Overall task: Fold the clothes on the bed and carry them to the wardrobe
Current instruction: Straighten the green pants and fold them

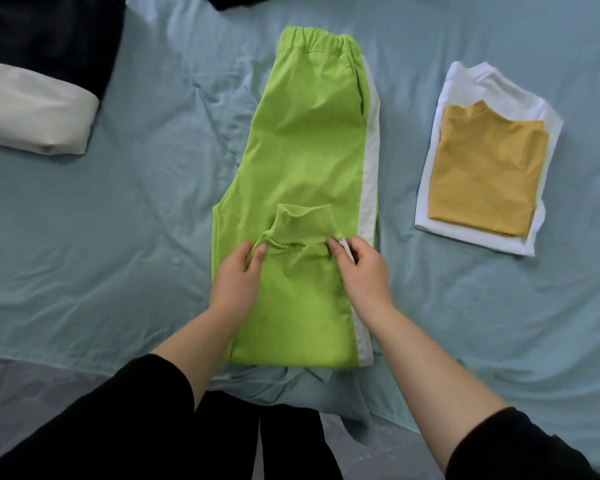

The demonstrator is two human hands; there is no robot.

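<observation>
Lime-green trousers [309, 133] with a white side stripe lie lengthwise in the middle of the bed, waistband at the far end. Their lower legs are folded back up, so the ribbed cuffs [303, 223] rest on the thigh part. My left hand [238, 275] pinches the left side of the folded leg just below the cuffs. My right hand [359, 268] pinches the right side at the white stripe. To the right, a folded mustard top [485, 171] lies on a folded white garment [465, 81].
The light blue bed sheet [118, 220] is wrinkled. A rolled white piece [32, 112] lies at the left beside dark navy fabric [49, 36]. More dark cloth [236, 1] shows at the top edge. The bed's near edge runs by my black sleeves.
</observation>
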